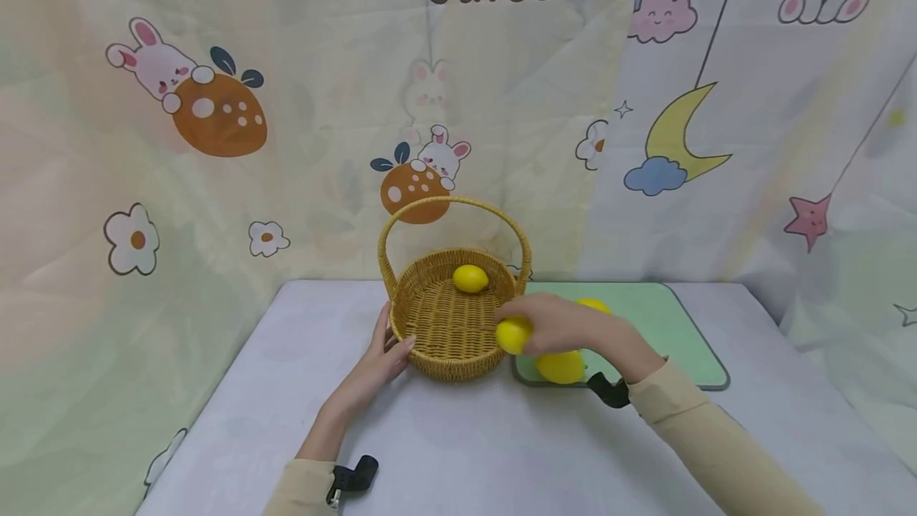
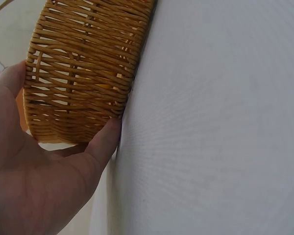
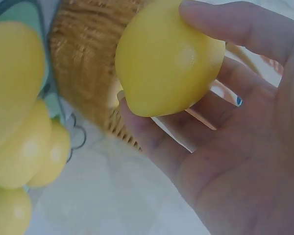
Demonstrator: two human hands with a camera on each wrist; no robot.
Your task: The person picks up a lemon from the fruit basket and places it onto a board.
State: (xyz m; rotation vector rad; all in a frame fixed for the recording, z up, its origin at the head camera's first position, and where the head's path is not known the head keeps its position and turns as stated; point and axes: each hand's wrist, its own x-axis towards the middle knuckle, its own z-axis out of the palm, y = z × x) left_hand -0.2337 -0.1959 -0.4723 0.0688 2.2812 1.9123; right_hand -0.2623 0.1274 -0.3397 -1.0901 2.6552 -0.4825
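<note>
A wicker basket point(image 1: 454, 366) with a tall arched handle stands on the table, one lemon point(image 1: 470, 279) lying inside toward its back right. My left hand point(image 1: 376, 358) holds the basket's left side; the left wrist view shows the thumb point(image 2: 107, 139) low on the woven wall, close to the table, and a finger at the rim. By the basket's right rim, my right hand point(image 1: 559, 322) pinches another lemon point(image 3: 169, 58) between thumb and fingers. Beneath and behind that hand, more lemons point(image 1: 561, 368) lie on a green cutting board, partly hidden by it.
The green board point(image 1: 669, 333) with its dark grey edge lies right of the basket, partly behind it. A white cloth covers the table point(image 1: 458, 444). Close behind hangs a printed curtain point(image 1: 322, 142). Each wrist carries a black camera mount point(image 1: 353, 478).
</note>
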